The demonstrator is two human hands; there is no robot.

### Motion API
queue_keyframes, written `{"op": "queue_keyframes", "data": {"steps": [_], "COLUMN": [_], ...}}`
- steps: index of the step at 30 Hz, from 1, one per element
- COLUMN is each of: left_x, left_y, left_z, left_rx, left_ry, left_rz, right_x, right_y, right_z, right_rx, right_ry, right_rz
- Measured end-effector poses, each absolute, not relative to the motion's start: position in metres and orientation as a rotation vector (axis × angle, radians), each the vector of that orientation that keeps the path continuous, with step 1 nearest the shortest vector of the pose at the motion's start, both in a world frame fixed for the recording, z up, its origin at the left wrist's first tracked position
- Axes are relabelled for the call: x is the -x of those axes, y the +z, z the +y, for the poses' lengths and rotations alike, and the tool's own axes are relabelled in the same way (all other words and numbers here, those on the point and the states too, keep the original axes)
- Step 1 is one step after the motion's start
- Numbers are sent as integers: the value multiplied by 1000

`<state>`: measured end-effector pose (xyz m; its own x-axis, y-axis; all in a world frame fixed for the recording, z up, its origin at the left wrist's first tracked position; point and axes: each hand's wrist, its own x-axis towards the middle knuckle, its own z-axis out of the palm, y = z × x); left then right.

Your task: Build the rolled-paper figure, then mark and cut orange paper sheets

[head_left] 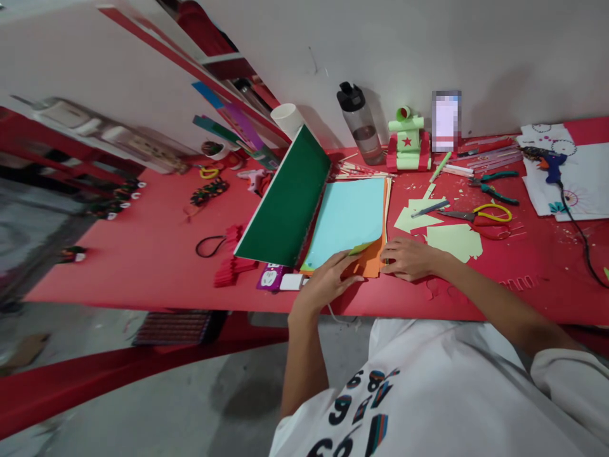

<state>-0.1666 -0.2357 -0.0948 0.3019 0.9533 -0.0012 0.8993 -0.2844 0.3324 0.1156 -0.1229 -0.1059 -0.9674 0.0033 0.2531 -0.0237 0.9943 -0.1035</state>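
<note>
A stack of coloured paper (349, 212) lies on the red table, light blue on top, with orange sheets beneath. Its near right corner is lifted and bent back, showing a yellow-green underside and orange below. My left hand (326, 279) holds this bent-back part at the near edge, thumb lower than the fingers. At the stack's right corner, my right hand (409, 259) has its fingers curled on the sheet edges; its grip is partly hidden. A dark green board (290, 203) stands tilted along the stack's left side.
Pale green paper scraps (454, 240), yellow-and-red-handled scissors (492, 214) and pliers (497, 187) lie right. Behind stand a water bottle (364, 130), a green-and-red paper model (408, 146) and a phone (446, 120). A corded glue gun (549, 162) is far right; red crepe strips (231, 260) lie left.
</note>
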Motion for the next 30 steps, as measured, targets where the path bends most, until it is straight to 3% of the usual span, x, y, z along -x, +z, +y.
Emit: {"op": "queue_keyframes", "data": {"steps": [30], "left_x": [142], "left_y": [-104], "left_z": [-248], "left_rx": [-2488], "left_ry": [315], "left_rz": [1685], "right_x": [-120], "right_y": [-99], "right_z": [-121], "right_rx": [79], "right_ry": [177], "right_rz": [-2940]}}
